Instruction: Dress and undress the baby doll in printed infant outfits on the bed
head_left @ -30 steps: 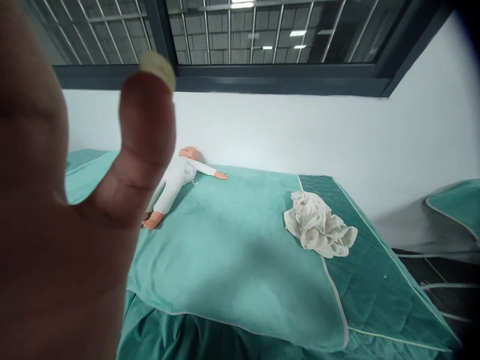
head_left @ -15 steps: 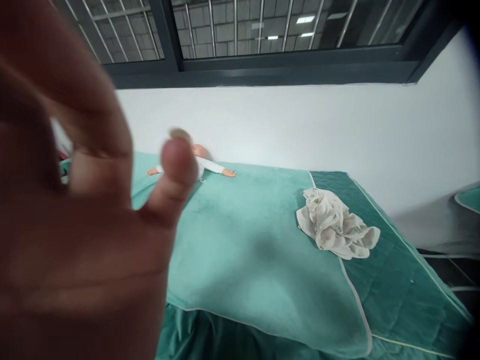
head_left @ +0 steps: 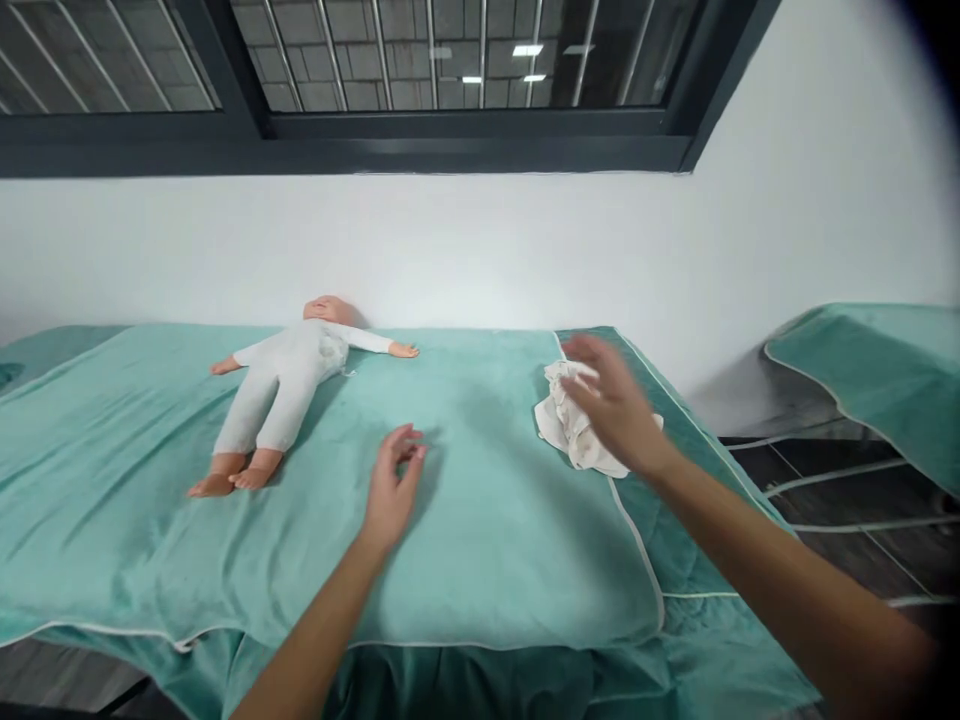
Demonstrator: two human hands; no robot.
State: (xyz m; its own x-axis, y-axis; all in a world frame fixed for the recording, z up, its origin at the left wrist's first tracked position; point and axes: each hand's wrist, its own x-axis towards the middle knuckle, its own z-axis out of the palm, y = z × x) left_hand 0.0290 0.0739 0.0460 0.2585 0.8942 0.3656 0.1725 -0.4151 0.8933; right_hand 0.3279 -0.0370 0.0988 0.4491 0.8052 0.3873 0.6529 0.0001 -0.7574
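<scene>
A baby doll (head_left: 281, 385) in a white suit lies on its back on the teal blanket (head_left: 465, 520), head toward the wall. A crumpled cream cloth (head_left: 568, 428) sits at the blanket's right edge. My right hand (head_left: 615, 405) reaches over that cloth with fingers spread, just above or touching it; I cannot tell which. My left hand (head_left: 391, 485) hovers over the middle of the blanket, fingers loosely curled and apart, holding nothing.
The bed (head_left: 697, 640) stands against a white wall under a dark-framed window (head_left: 450, 150). A second teal-covered bed (head_left: 877, 380) is at the right, with a dark floor gap between them.
The hand that blocked the left of the view close to the camera has dropped away. Both arms now stretch out over the bed, the right to the cloth. The view has swung left.
</scene>
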